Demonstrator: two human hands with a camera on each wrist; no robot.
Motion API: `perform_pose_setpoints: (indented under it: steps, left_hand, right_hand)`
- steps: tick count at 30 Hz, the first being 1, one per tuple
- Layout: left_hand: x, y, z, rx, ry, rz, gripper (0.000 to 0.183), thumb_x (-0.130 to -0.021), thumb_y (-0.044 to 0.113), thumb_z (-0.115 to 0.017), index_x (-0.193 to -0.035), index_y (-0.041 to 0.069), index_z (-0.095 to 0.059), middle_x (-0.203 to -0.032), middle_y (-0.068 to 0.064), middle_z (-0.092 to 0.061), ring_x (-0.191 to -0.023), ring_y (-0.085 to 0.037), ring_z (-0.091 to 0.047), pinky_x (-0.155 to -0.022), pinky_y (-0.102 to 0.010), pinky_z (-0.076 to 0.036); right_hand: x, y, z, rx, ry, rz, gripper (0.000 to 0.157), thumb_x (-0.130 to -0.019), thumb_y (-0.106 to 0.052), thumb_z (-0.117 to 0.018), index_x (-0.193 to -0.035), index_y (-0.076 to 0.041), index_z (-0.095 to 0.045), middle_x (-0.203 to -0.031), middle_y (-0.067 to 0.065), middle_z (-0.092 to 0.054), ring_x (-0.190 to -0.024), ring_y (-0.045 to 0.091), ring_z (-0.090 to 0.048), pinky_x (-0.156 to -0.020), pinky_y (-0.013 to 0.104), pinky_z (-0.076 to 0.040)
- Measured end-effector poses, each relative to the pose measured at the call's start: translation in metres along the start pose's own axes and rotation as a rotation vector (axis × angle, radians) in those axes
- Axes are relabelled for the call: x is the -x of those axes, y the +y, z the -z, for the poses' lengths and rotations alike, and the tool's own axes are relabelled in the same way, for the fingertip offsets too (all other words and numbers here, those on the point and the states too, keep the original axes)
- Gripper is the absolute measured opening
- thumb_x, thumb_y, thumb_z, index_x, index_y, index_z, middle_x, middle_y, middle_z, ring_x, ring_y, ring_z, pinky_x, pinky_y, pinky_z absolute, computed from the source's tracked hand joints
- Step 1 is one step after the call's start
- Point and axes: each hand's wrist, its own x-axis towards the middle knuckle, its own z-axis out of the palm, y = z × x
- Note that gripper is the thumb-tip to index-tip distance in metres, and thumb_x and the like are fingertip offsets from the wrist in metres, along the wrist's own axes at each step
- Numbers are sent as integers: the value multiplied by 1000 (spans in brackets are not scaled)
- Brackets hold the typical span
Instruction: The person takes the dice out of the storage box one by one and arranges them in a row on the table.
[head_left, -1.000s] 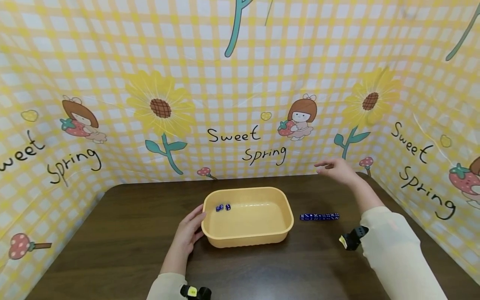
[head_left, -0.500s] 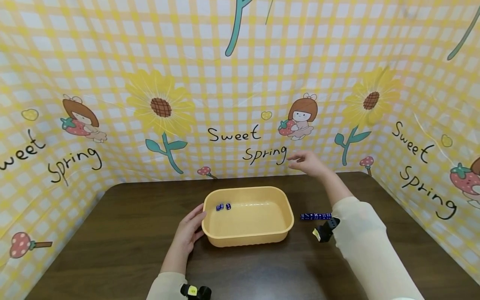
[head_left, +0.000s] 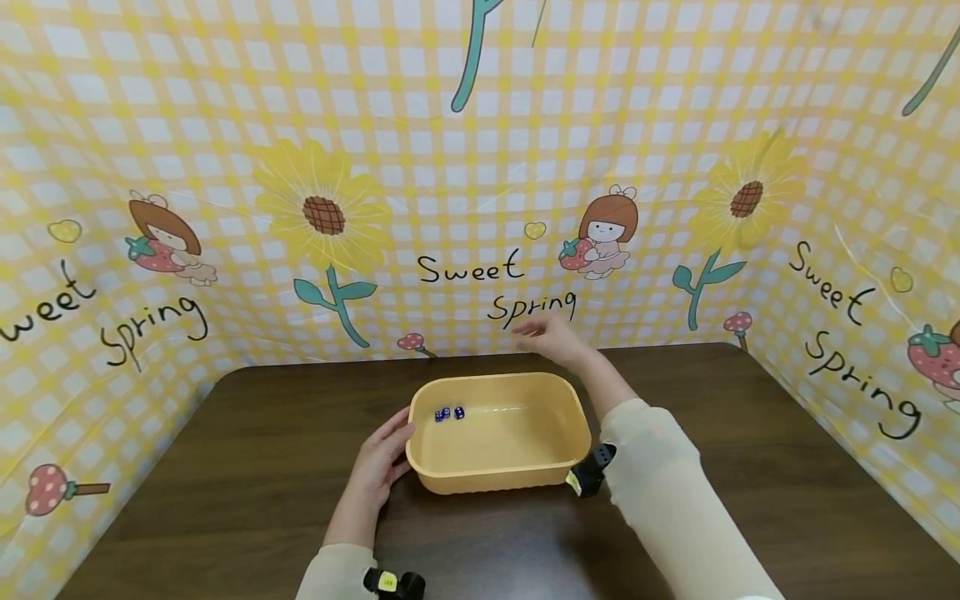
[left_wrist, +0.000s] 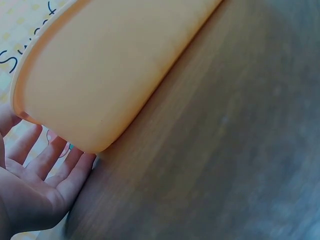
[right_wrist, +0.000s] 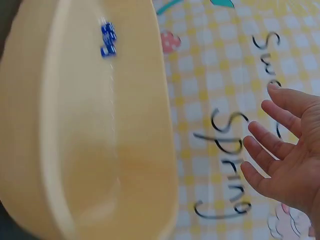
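A pale yellow plastic tub (head_left: 495, 482) stands on the table. Three blue dice with white pips (right_wrist: 107, 37) lie inside it, near its left end. At that end my left hand (head_left: 381, 458) rests against the outside, with spread fingers (left_wrist: 47, 155) touching the wall and the thumb by the rim. My right hand (head_left: 553, 340) is raised over the tub's back right corner, holding nothing. In the right wrist view its fingers (right_wrist: 265, 145) are spread and slightly bent, apart from the tub.
The dark wooden table (head_left: 247, 467) runs back to a yellow checked cloth (head_left: 465, 192) that hangs behind it and along both sides. My right sleeve (head_left: 660, 467) stretches across the table beside the tub, hiding the spot where a row of blue dice showed earlier.
My right hand has moved left, from beyond the row of dice to the tub's back right corner. Its sleeve now covers that row. My left hand and the tub have stayed put.
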Motion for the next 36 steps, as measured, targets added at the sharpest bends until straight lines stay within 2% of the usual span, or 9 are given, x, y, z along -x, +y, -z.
perform_pose_setpoints:
  steps: [9, 14, 20, 25, 30, 36]
  left_hand:
    - [2, 0, 0, 1, 0, -8, 48, -83, 16, -57, -128, 8, -42, -125, -13, -45, -105, -24, -48, -76, -37, -42]
    - [2, 1, -1, 2, 7, -2, 48, -82, 17, -59, -127, 9, -44, -124, -11, -46, -104, -23, -48, -74, -36, -43]
    - [2, 2, 0, 6, -6, -10, 50, -81, 18, -59, -127, 8, -43, -123, -11, -47, -104, -23, -48, -73, -35, -43]
    - [1, 2, 0, 8, -3, -11, 48, -82, 17, -59, -127, 8, -44, -123, -13, -46, -105, -25, -47, -73, -36, -43]
    - [1, 2, 0, 4, 2, -10, 47, -82, 16, -58, -127, 9, -44, -124, -13, -45, -105, -25, -47, -74, -37, -43]
    - [1, 1, 0, 7, -6, -14, 49, -82, 18, -59, -127, 8, -43, -124, -13, -45, -104, -24, -48, -75, -37, -42]
  right_hand:
    - [-7, 0, -48, -84, -44, -72, 25, -77, -10, -64, -100, 2, -62, -94, 9, -59, -85, 21, -54, -71, 30, -44]
    - [-6, 4, -68, -72, -75, -102, 24, -76, -10, -65, -97, 2, -63, -96, 9, -60, -87, 20, -54, -73, 29, -43]
    - [-3, 10, -82, -33, -130, -164, 26, -76, -13, -66, -97, 2, -62, -89, 5, -62, -85, 17, -54, -74, 29, -42]
    - [-1, 16, -91, -39, -161, -196, 28, -76, -12, -65, -100, 3, -61, -95, 8, -61, -89, 20, -54, -76, 31, -42]
    - [-1, 23, -99, -33, -190, -207, 29, -76, -10, -64, -102, 4, -61, -100, 11, -59, -94, 22, -52, -79, 32, -40]
    - [-2, 28, -108, 20, -193, -195, 25, -74, -6, -65, -96, 3, -62, -97, 10, -60, -89, 20, -52, -77, 30, -40]
